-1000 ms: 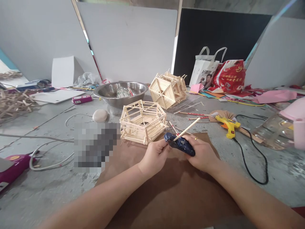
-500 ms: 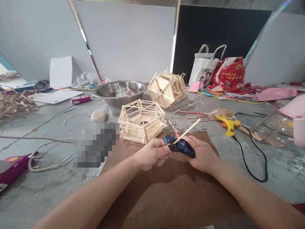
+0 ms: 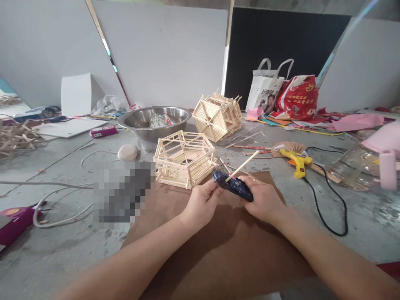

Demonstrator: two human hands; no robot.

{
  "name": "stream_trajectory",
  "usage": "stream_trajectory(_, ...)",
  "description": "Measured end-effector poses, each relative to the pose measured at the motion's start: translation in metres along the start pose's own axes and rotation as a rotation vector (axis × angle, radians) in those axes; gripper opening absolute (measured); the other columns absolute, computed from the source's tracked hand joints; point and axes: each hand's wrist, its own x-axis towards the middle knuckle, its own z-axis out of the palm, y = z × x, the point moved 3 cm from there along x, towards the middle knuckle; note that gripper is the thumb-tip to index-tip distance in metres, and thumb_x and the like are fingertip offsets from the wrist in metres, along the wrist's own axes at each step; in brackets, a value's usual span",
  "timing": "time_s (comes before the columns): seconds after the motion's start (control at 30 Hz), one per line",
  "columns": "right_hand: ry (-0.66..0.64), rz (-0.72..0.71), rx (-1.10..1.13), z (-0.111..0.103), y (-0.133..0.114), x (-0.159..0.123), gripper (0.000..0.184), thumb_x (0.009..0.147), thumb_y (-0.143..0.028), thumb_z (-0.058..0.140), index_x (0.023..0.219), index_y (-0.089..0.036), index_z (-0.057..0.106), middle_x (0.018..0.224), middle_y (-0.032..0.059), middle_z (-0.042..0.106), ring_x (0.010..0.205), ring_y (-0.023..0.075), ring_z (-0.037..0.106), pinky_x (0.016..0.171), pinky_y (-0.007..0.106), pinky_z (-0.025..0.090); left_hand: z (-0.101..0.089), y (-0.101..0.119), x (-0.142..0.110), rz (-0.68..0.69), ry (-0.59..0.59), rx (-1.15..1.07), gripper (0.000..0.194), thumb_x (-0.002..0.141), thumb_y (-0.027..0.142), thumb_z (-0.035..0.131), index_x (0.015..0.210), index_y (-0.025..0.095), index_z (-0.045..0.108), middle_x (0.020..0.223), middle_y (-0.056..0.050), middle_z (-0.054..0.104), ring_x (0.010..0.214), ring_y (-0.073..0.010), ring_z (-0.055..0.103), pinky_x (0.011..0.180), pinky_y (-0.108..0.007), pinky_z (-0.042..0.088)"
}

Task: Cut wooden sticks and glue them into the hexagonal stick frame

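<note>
My right hand is wrapped round a dark blue hand tool with a black edge; its exact kind is unclear. A thin wooden stick slants up to the right from the tool. In line with its lower end, my left hand is pinched at the tool's left end; the stick's end there is hidden. Just beyond my hands sits an open hexagonal frame of wooden sticks. Behind it, a second stick structure with slatted hexagonal sides rests tilted.
Brown board lies under my hands. A steel basin stands behind the frame. To the right are a yellow glue gun with a black cord and a clear jug. Bags and paper scraps lie farther back. Blurred blocks cover a patch at left.
My left fingers have shifted lower at the tool's left end, showing more of its black edge. Tool and stick have moved slightly up and left in view, and the whole scene has shifted slightly left.
</note>
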Motion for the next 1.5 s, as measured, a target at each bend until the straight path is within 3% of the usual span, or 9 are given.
stream_trajectory(0.2, -0.026, -0.021, 0.025, -0.002, 0.002, 0.001, 0.051, 0.064, -0.019, 0.050, 0.114, -0.015, 0.044, 0.109, 0.0104, 0.057, 0.101, 0.0248, 0.051, 0.083, 0.039, 0.041, 0.000, 0.002, 0.006, -0.128, -0.148, -0.307, 0.030, 0.074, 0.041, 0.050, 0.069, 0.013, 0.060, 0.057, 0.001, 0.050, 0.060, -0.0109, 0.045, 0.058, -0.021, 0.038)
stream_trajectory(0.33, -0.051, -0.041, 0.034, -0.003, 0.001, 0.000, 0.049, 0.066, -0.020, 0.050, 0.115, -0.015, 0.044, 0.109, 0.0105, 0.056, 0.100, 0.0246, 0.050, 0.083, 0.038, 0.040, 0.001, -0.005, 0.004, -0.343, -0.286, -0.524, 0.030, 0.072, 0.043, 0.054, 0.066, 0.013, 0.055, 0.040, 0.008, 0.029, 0.036, -0.0033, 0.024, 0.036, -0.016, 0.023)
stream_trajectory(0.53, -0.052, -0.087, 0.045, -0.001, 0.000, -0.002, 0.044, 0.068, -0.023, 0.049, 0.111, -0.012, 0.046, 0.106, 0.0125, 0.057, 0.096, 0.0241, 0.053, 0.082, 0.037, 0.040, 0.003, -0.013, -0.002, -0.557, -0.531, -0.828, 0.024, 0.073, 0.036, 0.054, 0.071, 0.013, 0.055, 0.041, 0.010, 0.022, 0.033, -0.0017, 0.015, 0.032, -0.015, 0.014)
stream_trajectory(0.63, -0.048, -0.096, 0.052, -0.002, 0.001, -0.004, 0.044, 0.068, -0.022, 0.050, 0.110, -0.013, 0.046, 0.102, 0.0112, 0.059, 0.092, 0.0235, 0.055, 0.079, 0.036, 0.042, 0.003, -0.014, -0.002, -0.571, -0.546, -0.854, 0.023, 0.073, 0.036, 0.055, 0.071, 0.013, 0.055, 0.041, 0.010, 0.021, 0.033, -0.0018, 0.015, 0.032, -0.015, 0.013)
stream_trajectory(0.8, -0.033, -0.071, 0.044, -0.002, 0.005, -0.003, 0.045, 0.067, -0.020, 0.049, 0.111, -0.015, 0.046, 0.102, 0.0099, 0.060, 0.093, 0.0236, 0.055, 0.079, 0.035, 0.042, 0.003, -0.010, 0.001, -0.514, -0.428, -0.730, 0.027, 0.070, 0.041, 0.057, 0.071, 0.014, 0.053, 0.041, 0.010, 0.019, 0.034, -0.0022, 0.014, 0.033, -0.016, 0.013)
stream_trajectory(1.0, -0.060, 0.001, 0.013, -0.005, 0.002, 0.001, 0.041, 0.065, -0.017, 0.050, 0.107, -0.018, 0.049, 0.100, 0.0079, 0.061, 0.090, 0.0232, 0.057, 0.075, 0.033, 0.042, 0.004, -0.007, 0.008, -0.298, -0.242, -0.393, 0.035, 0.074, 0.047, 0.048, 0.072, 0.013, 0.052, 0.044, 0.008, 0.028, 0.039, -0.0037, 0.024, 0.038, -0.017, 0.018)
stream_trajectory(1.2, -0.238, 0.190, 0.073, -0.019, 0.016, 0.013, 0.021, 0.073, -0.035, 0.050, 0.087, -0.022, 0.058, 0.081, 0.0052, 0.066, 0.076, 0.0215, 0.060, 0.061, 0.027, 0.041, 0.013, -0.019, 0.015, -0.228, -0.137, -0.011, 0.022, 0.080, 0.031, 0.039, 0.090, 0.015, 0.051, 0.053, 0.004, 0.044, 0.048, -0.0090, 0.040, 0.047, -0.021, 0.031)
stream_trajectory(1.37, -0.472, 0.465, 0.261, -0.017, 0.044, 0.020, 0.026, 0.072, -0.043, 0.050, 0.072, -0.018, 0.056, 0.049, 0.0011, 0.058, 0.046, 0.0152, 0.056, 0.043, 0.023, 0.038, 0.015, -0.022, 0.017, -0.183, -0.208, 0.176, 0.024, 0.081, 0.026, 0.034, 0.067, 0.016, 0.051, 0.050, 0.003, 0.044, 0.047, -0.0103, 0.040, 0.048, -0.023, 0.031)
stream_trajectory(1.5, -0.614, 0.573, 0.510, -0.005, 0.052, 0.023, 0.022, 0.070, -0.038, 0.055, 0.068, -0.017, 0.049, 0.049, -0.0029, 0.054, 0.034, 0.0085, 0.048, 0.036, 0.019, 0.036, 0.014, -0.021, 0.021, -0.167, -0.216, 0.206, 0.024, 0.079, 0.023, 0.035, 0.060, 0.017, 0.049, 0.047, 0.003, 0.044, 0.046, -0.0107, 0.040, 0.048, -0.023, 0.029)
